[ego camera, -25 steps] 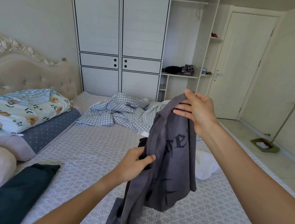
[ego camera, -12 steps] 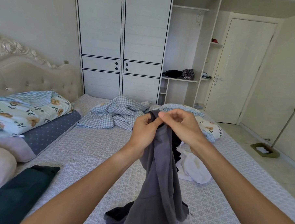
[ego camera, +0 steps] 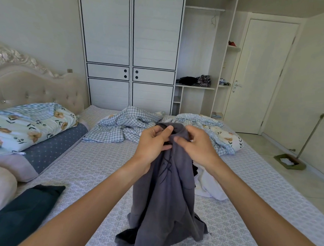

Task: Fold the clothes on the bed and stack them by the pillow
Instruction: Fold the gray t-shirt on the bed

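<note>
Both hands (ego camera: 175,144) pinch the grey shirt (ego camera: 165,201), which hangs below them.

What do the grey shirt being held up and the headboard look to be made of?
The grey shirt looks like soft matte knit, probably cotton jersey: it hangs limp in loose folds. The headboard looks like beige padded upholstery, maybe faux leather, button-tufted, under a carved pale trim.

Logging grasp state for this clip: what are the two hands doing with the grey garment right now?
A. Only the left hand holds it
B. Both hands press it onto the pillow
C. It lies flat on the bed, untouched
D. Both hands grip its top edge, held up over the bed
D: the left hand and right hand both pinch the top of the grey garment, which hangs down to the bed.
</note>
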